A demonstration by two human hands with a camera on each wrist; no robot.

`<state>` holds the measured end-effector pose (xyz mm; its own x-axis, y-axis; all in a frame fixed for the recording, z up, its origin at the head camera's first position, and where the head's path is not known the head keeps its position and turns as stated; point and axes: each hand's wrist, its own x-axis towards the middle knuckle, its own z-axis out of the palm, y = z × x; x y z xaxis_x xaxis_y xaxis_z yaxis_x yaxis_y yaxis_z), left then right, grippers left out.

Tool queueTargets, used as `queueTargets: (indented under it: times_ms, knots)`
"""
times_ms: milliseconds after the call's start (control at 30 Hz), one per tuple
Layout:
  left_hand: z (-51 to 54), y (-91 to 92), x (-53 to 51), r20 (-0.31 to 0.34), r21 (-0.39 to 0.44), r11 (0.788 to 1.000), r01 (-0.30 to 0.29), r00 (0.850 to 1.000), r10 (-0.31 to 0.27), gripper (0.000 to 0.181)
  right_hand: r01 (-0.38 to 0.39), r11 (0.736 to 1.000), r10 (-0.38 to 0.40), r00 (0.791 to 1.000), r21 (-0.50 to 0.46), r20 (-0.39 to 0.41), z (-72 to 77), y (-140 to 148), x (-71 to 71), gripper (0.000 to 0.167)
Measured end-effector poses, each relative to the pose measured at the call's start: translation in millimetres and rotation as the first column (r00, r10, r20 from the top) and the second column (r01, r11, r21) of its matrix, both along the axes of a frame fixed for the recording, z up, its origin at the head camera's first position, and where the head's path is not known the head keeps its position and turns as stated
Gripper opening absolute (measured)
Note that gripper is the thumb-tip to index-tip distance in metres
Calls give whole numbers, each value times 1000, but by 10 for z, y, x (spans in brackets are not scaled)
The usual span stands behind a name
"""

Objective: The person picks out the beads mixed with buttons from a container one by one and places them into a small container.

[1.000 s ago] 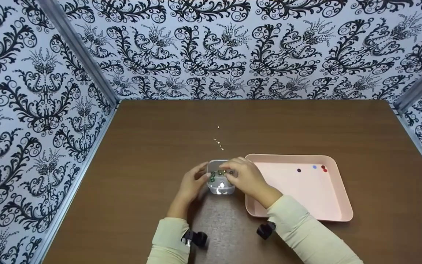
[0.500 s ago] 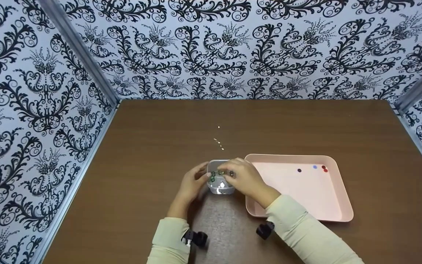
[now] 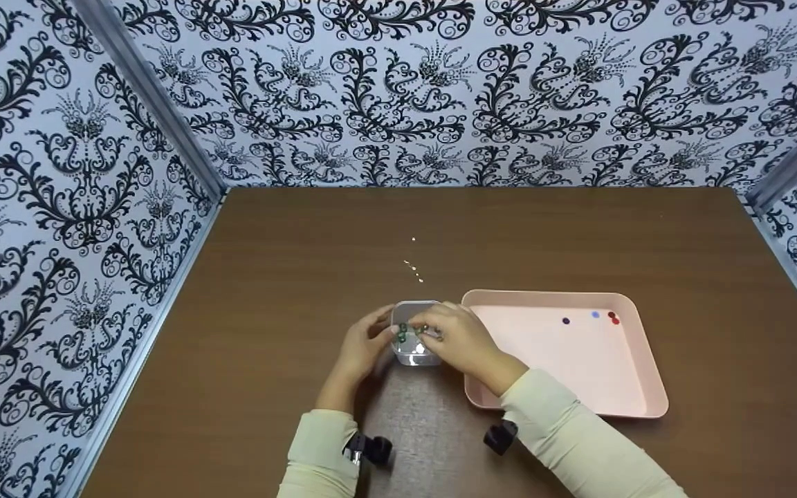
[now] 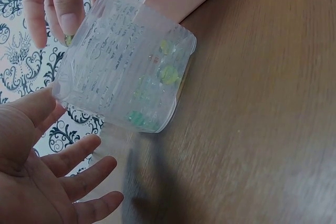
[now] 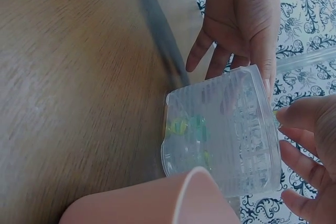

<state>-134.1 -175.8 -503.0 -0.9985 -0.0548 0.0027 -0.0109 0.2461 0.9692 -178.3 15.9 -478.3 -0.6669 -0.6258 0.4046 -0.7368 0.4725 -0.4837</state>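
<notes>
A clear plastic container [image 3: 418, 349] stands on the table with several green and yellow glass marbles [image 4: 169, 74] at its bottom. My left hand [image 3: 362, 346] is at its left side; the thumb touches the rim while the other fingers [image 4: 86, 184] spread loosely, some apart from the wall. Over the container's mouth, my right hand [image 3: 461, 339] pinches a yellow-green marble [image 4: 69, 39] between thumb and finger. Through the wall, more marbles [image 5: 178, 126] show in the right wrist view. From the head, my right fingers cover part of the container's inside.
A pink tray [image 3: 571, 408] lies right of the container, close beside it. Toward its far side sit a dark piece [image 3: 565, 321], a blue one [image 3: 595, 315] and two red ones [image 3: 614, 317]. Patterned walls [image 3: 412, 90] border the brown table [image 3: 288, 277].
My right hand has shifted slightly within the container's mouth, its fingers now a little lower and closer together. The left hand and the tray have stayed in place.
</notes>
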Motion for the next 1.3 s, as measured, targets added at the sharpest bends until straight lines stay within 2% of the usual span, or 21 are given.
queueTargets:
  times_ms: [267,467,533,733,833,1067,1300]
  knots:
    - [52,28,18,-7,-12,1000,-8,1000,8,41,11,1000,-11,1000,11,-13,18,14,17,20]
    - [251,83,77,-19,-5,1000,-5,1000,5,38,-1,1000,2,999,14,-35,26,27,17,23]
    - [278,87,80,-23,-6,1000,-3,1000,3,38,-5,1000,6,999,14,-37,34,30,14,26]
    - [78,39,20,-23,-31,999,-12,1000,11,40,-8,1000,8,1000,1,-30,57,48,6,37]
    - [25,19,-1,-24,-49,999,-9,1000,8,40,-3,1000,3,1000,11,-24,68,64,4,43]
    - [41,9,-5,-2,-105,994,2,1000,-3,40,7,1000,-7,1000,18,-15,100,120,13,51]
    - [48,4,1,6,-106,994,11,1000,-10,41,42,998,-41,999,38,-11,132,160,6,58]
